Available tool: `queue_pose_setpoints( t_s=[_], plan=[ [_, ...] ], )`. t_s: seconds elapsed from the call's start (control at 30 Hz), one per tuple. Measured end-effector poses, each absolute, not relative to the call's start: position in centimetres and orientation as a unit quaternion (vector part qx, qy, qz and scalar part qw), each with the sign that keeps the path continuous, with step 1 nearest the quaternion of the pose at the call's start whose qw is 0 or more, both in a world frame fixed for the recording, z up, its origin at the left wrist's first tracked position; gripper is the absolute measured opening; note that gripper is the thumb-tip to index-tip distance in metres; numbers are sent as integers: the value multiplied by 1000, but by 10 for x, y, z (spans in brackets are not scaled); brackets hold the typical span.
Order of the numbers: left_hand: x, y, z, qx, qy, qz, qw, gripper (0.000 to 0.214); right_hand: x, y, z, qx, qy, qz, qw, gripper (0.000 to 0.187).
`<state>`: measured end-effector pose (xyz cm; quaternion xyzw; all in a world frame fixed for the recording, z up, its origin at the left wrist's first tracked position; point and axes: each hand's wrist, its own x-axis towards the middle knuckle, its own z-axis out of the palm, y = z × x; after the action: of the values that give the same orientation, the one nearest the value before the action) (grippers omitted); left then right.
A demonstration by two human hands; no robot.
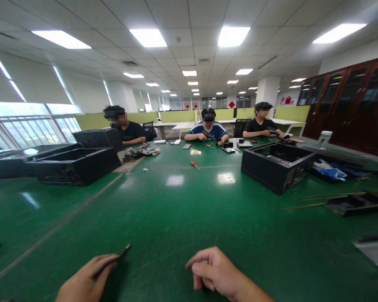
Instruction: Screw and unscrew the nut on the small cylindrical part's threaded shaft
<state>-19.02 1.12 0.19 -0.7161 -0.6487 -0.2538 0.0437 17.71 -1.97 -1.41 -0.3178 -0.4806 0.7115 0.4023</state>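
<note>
My left hand (90, 277), at the lower left, pinches a slim dark tool (125, 250) between thumb and fingers. Its narrow end points up and to the right, just over the green tabletop (164, 218); its exact kind is too small to make out. To the right, my right hand (216, 270) hovers low over the table with loosely bent fingers. Nothing shows between them. Farther off, an orange-handled screwdriver (194, 165) lies near the middle of the table.
Black computer cases stand at the left (77, 165) and right (275, 165). Circuit parts (141, 152) lie beside the left one. At right are a black tray with blue-white gloves (329, 170), thin rods (305, 206) and a clear jar (324, 139). Three people sit opposite, handling things.
</note>
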Motion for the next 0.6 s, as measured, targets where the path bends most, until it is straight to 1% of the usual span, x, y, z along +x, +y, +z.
queue_pose_setpoints(
  t_s=[0.1, 0.2, 0.33, 0.37, 0.47, 0.6],
  plan=[
    [-145, 18, 19, -750, -617, -238, 4, 29, 178, -19, -15, -319, -486, 710, 398, 38],
    [-126, 31, 25, -750, -614, -246, 15, 32, 179, -19, -16, -324, -484, 712, 392, 37],
    [-124, 48, 17, -755, -615, -223, 37, 48, 178, -20, -15, -322, -479, 713, 400, 36],
    [-123, 51, 14, -758, -615, -212, 32, 49, 178, -20, -14, -320, -477, 713, 402, 35],
    [-118, 55, 7, -766, -611, -201, 2, 38, 179, -21, -12, -318, -477, 713, 403, 33],
    [-99, 42, 6, -779, -578, -242, -32, 30, 180, -20, -15, -318, -484, 710, 400, 32]
  ],
)
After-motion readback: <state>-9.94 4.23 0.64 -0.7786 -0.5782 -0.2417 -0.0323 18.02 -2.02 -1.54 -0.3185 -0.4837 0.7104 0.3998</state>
